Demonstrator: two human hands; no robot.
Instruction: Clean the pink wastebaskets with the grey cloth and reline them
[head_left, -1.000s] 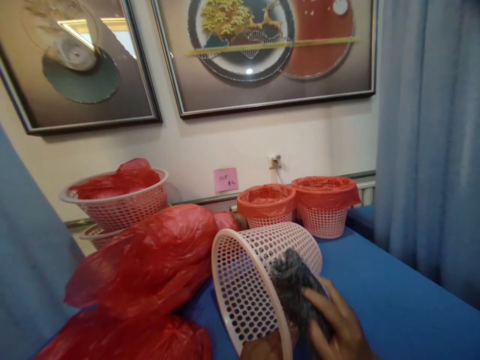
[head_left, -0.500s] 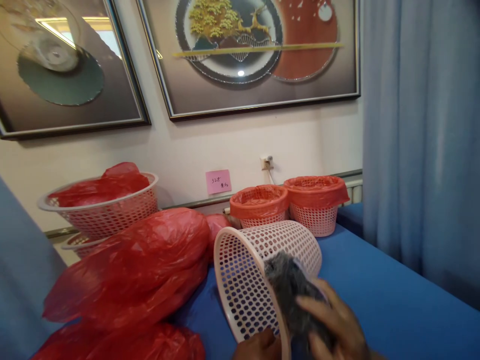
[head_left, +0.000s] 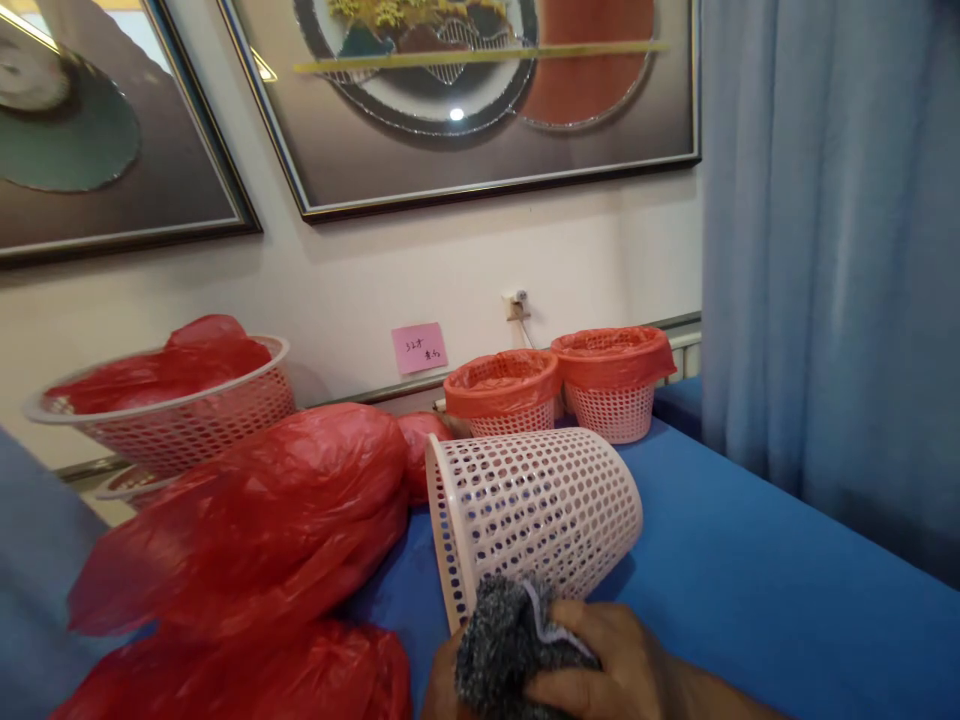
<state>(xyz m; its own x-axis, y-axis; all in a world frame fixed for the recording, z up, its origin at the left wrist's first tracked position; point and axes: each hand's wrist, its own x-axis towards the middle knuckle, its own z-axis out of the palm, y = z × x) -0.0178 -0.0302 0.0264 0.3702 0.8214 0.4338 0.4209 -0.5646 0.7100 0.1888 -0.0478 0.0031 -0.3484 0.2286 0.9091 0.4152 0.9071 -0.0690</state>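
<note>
A pale pink perforated plastic basket [head_left: 555, 500] lies on its side on the blue surface, its mouth turned left. My right hand [head_left: 607, 660] is closed around a dark grey fuzzy cloth [head_left: 491, 640] with a light edging strip, pressed near the lower part of the basket's rim. Low in the picture, my left hand [head_left: 442, 685] is at the same rim, gripping the basket; the cloth covers most of its fingers.
Crumpled red plastic bags [head_left: 285, 530] heap on the left. Behind them stands a wide basket [head_left: 180, 425] with red plastic inside. Two red-lined baskets [head_left: 502, 395] are at the back by the wall. A blue curtain [head_left: 810, 250] hangs at right.
My right hand and the cloth have moved down and left, from the basket's side towards the rim near my left hand. The basket has turned, showing less of its inside. The view has shifted slightly.
</note>
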